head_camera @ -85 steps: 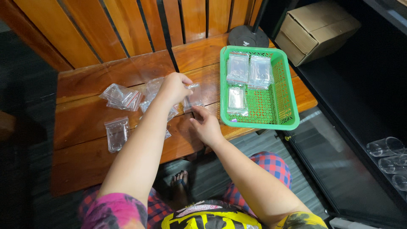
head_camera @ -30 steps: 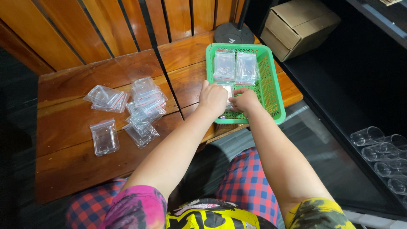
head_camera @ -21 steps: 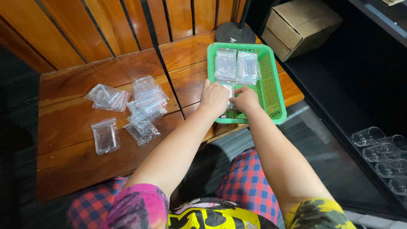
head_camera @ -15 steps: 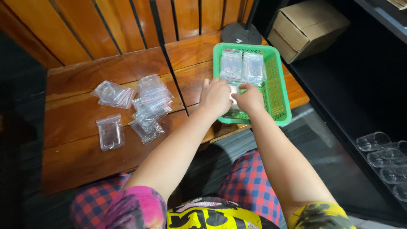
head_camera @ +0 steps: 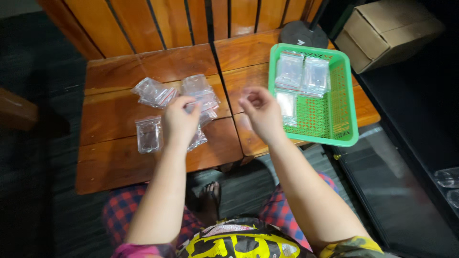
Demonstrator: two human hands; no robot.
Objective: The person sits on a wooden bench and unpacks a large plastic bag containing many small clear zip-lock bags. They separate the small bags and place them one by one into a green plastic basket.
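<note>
My left hand (head_camera: 180, 120) rests on a heap of small clear plastic bags (head_camera: 200, 93) on the wooden table (head_camera: 119, 157), its fingertips pinching the top one. My right hand (head_camera: 260, 111) hovers empty, fingers loosely curled, between that heap and a green plastic basket (head_camera: 345, 114). Inside the basket lie three clear bags: two side by side at the far end (head_camera: 302, 72) and one (head_camera: 287, 102) near my right hand. A single bag (head_camera: 148, 134) lies flat left of my left hand, and another bunch (head_camera: 152, 92) sits further back.
A slatted wooden wall (head_camera: 158, 21) rises behind the table. A black round stand base (head_camera: 303, 34) sits behind the basket, a cardboard box (head_camera: 389, 33) to its right. Clear cups (head_camera: 447, 179) stand on the dark floor at the right. My checked trousers show below.
Both hands have left the basket, where they set down a bag. My left hand moved left onto the heap of bags; my right hand drew back, empty.
</note>
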